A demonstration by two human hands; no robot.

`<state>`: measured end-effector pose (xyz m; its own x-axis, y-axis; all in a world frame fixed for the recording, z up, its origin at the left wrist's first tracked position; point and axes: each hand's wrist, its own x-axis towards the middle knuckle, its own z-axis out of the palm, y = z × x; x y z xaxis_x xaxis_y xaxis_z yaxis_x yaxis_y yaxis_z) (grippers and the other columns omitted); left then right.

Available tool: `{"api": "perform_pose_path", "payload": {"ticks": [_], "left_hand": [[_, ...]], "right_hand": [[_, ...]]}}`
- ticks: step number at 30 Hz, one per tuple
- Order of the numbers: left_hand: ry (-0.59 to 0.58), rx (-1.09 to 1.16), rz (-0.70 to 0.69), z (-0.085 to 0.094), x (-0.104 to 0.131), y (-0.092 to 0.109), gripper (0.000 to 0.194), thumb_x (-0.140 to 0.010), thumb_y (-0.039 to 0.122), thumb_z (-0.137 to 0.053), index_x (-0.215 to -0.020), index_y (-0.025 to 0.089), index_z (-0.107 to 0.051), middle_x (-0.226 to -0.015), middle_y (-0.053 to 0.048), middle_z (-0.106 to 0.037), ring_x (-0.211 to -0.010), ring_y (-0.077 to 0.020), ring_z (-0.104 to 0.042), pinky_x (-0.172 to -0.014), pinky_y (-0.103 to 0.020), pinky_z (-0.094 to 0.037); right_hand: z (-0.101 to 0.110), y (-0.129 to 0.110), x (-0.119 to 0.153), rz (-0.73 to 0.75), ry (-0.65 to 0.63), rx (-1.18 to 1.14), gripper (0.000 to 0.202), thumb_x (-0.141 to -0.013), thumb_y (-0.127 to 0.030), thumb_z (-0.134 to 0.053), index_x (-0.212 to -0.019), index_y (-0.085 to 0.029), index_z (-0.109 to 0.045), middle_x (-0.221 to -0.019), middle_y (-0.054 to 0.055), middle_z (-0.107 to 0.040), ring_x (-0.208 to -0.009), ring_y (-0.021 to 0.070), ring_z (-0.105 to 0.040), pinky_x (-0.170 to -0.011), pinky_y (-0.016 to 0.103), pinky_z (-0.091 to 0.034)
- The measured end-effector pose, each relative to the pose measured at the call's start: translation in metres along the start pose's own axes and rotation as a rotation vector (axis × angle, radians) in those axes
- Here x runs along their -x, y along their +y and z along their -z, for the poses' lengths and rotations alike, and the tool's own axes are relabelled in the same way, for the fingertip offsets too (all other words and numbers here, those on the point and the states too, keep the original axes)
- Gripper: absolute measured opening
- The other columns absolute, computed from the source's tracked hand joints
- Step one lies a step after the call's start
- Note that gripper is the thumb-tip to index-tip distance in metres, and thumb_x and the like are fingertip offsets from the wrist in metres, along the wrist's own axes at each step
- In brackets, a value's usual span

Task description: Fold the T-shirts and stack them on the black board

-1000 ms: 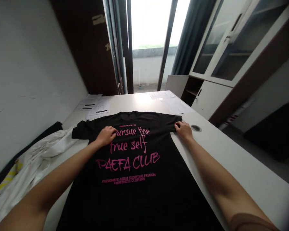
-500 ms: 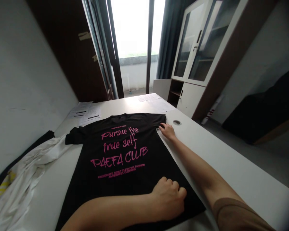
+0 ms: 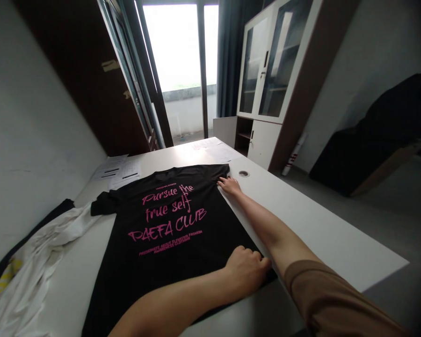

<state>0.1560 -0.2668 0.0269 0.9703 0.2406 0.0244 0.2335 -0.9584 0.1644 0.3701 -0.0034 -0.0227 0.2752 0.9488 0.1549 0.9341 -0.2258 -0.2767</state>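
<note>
A black T-shirt (image 3: 126,262) with pink lettering lies spread out on the white table (image 3: 301,220), its collar end away from me. My left hand (image 3: 247,271) is closed at the shirt's lower right corner, fingers curled on the hem. Farther up, my right hand (image 3: 229,185) rests at the right sleeve, near the underarm, with its fingers spread over the edge of the cloth.
White garments (image 3: 45,243) with a dark one lie along the table's left side. Papers (image 3: 121,171) are at the far left, more papers (image 3: 214,149) at the far edge. A round cable hole (image 3: 244,173) is right of the sleeve. Cabinets (image 3: 266,135) stand behind.
My left hand has moved toward the shirt's lower right corner and its fingers have closed on the hem there. My right hand stays by the sleeve. The view has shifted to the right.
</note>
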Motion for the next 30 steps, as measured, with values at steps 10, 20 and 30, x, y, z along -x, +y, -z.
{"api": "perform_pose_path", "payload": {"ticks": [10,20,30], "left_hand": [[0.073,0.584,0.159,0.017,0.015,-0.019,0.011,-0.100,0.027,-0.043,-0.101,0.023,-0.054,-0.091,0.002,-0.067,-0.079,-0.0130,-0.063,-0.070,-0.023,-0.046],[0.188,0.421,0.162,0.039,0.071,-0.048,0.017,-0.093,0.027,-0.062,-0.109,0.023,-0.062,-0.115,-0.004,-0.064,-0.111,-0.0196,-0.057,-0.104,-0.036,-0.044],[0.267,0.207,0.630,0.041,0.270,-0.082,0.032,-0.091,0.020,-0.058,-0.121,0.030,-0.064,-0.128,-0.004,-0.062,-0.118,-0.0230,-0.060,-0.106,-0.039,-0.050]], "right_hand": [[-0.002,0.004,-0.002,-0.054,0.091,-0.107,0.054,-0.102,-0.049,-0.041,-0.145,-0.020,-0.057,-0.136,0.013,-0.065,-0.124,0.0279,-0.059,-0.109,0.038,-0.039],[0.004,0.003,0.006,-0.088,0.149,-0.201,0.052,-0.100,-0.043,-0.043,-0.142,-0.017,-0.059,-0.135,0.014,-0.065,-0.123,0.0284,-0.061,-0.105,0.038,-0.045],[-0.010,0.010,-0.002,-0.068,0.216,-0.211,0.054,-0.097,-0.041,-0.048,-0.142,-0.013,-0.058,-0.132,0.019,-0.063,-0.122,0.0318,-0.058,-0.104,0.042,-0.044]]}}
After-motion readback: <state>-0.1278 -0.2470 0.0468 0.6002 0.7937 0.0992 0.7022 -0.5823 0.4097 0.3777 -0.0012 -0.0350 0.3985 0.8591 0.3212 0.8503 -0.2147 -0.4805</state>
